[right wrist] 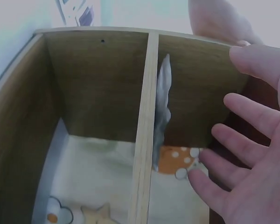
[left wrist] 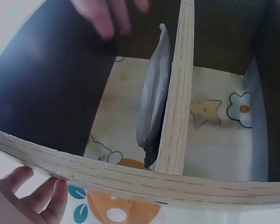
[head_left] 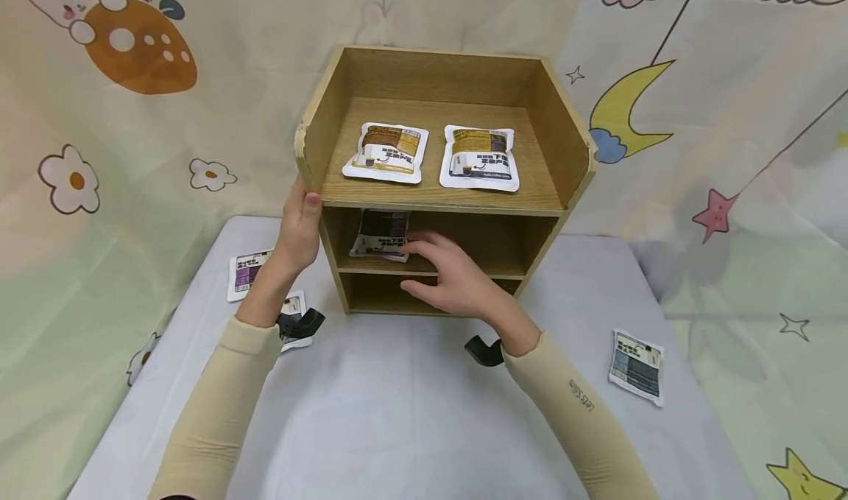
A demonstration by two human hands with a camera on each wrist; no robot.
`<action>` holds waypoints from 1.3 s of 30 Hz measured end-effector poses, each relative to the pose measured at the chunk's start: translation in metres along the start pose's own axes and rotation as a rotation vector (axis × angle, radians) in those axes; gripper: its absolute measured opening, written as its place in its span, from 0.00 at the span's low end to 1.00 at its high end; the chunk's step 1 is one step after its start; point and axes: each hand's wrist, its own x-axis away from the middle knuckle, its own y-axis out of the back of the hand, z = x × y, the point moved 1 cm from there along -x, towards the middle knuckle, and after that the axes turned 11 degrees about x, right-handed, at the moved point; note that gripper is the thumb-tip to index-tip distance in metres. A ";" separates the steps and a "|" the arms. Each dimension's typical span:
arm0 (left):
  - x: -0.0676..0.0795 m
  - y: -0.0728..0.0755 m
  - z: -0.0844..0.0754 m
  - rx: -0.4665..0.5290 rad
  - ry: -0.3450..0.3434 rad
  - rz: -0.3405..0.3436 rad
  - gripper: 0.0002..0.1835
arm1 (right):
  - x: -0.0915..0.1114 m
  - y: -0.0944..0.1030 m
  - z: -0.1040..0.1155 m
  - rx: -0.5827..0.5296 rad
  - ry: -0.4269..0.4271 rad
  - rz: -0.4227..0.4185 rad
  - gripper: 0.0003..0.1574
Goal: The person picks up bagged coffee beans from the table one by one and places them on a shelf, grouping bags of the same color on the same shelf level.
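Observation:
A small wooden shelf unit point(head_left: 444, 209) stands in the middle of the white table. My left hand point(head_left: 300, 227) grips its left side panel, thumb at the front edge. On the middle shelf, toward the left, lies a white-edged, dark-labelled pouch point(head_left: 382, 233). My right hand point(head_left: 453, 275) is in front of that shelf, fingertips close to the pouch's right edge in the head view. In the right wrist view the right hand point(right wrist: 252, 154) has spread, relaxed fingers and holds nothing, while the pouch point(right wrist: 162, 102) lies flat along the shelf board point(right wrist: 145, 121).
Two white pouches, one on the left point(head_left: 389, 152) and one on the right point(head_left: 480, 158), lie on the top shelf. Left of the unit are two more table pouches point(head_left: 248, 273) point(head_left: 294, 307), partly behind my left arm. Another pouch point(head_left: 636, 367) lies at the table's right.

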 end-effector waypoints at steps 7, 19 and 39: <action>-0.001 -0.004 -0.010 0.000 0.044 0.003 0.49 | 0.039 0.012 -0.008 -0.047 0.014 -0.085 0.23; -0.003 -0.013 -0.041 0.033 0.061 0.001 0.52 | 0.084 0.056 -0.010 -0.060 0.037 -0.357 0.15; -0.004 -0.014 -0.036 0.052 0.046 0.000 0.53 | 0.073 0.108 -0.029 -0.317 -0.168 -1.231 0.22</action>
